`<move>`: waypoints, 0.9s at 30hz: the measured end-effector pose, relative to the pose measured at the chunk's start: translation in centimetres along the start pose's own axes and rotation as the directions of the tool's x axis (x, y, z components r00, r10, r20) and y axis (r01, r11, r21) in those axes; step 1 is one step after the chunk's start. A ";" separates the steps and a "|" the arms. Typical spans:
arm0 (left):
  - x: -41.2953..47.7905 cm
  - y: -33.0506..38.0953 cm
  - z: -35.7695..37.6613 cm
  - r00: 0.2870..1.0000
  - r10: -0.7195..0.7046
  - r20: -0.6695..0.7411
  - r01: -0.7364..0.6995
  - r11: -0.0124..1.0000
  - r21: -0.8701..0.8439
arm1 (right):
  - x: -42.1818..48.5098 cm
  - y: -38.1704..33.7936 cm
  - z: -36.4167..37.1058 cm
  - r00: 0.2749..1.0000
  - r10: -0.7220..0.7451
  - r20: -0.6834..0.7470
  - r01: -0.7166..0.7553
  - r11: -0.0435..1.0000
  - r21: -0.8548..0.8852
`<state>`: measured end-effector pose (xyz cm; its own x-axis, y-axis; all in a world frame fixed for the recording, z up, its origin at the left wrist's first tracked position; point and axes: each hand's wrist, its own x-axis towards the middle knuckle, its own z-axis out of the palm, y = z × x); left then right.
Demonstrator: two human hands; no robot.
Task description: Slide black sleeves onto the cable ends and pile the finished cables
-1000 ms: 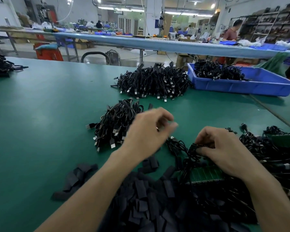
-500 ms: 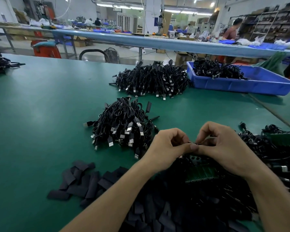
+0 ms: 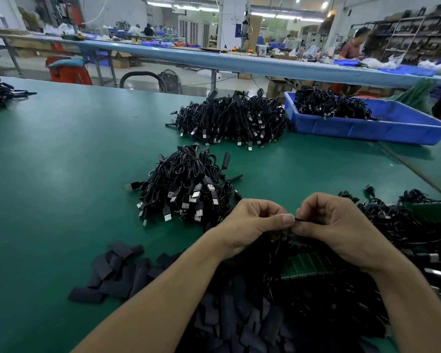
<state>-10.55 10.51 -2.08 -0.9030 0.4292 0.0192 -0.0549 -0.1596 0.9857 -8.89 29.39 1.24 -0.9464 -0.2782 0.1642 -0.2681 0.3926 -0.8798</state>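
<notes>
Your left hand (image 3: 250,222) and right hand (image 3: 334,222) pinched one black cable end (image 3: 301,219), its axis running left-right between them; finished pile (image 3: 186,187) lay ahead-left, nearer your left.

Green table (image 3: 61,174) bears cable piles (image 3: 186,184), black sleeves (image 3: 117,273), blue tray (image 3: 354,129).

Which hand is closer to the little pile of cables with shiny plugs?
Left. The left hand is just beside the pile; the right hand is farther right. Both pinch a thin black cable.
</notes>
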 end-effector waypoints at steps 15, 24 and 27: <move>-2.3 7.1 -0.7 0.855 0.419 -0.305 -0.433 0.901 0.023 | -0.4 -2.1 0.1 0.965 -0.084 -0.250 -0.015 0.929 -0.371; -6.1 8.2 -2.7 0.760 0.618 -0.201 -0.217 0.533 0.818 | -0.6 -5.6 5.9 0.967 -0.073 0.242 0.197 0.818 -0.541; -6.2 7.8 -3.3 0.840 0.510 -0.185 -0.115 0.500 0.858 | -0.6 -4.5 7.6 0.948 -0.009 0.319 0.198 0.802 -0.564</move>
<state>-6.80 3.70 4.92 -0.8654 0.1150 0.4877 0.4419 0.6338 0.6348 -5.69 21.11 1.70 -0.8368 -0.5471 0.0208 -0.5037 0.7544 -0.4209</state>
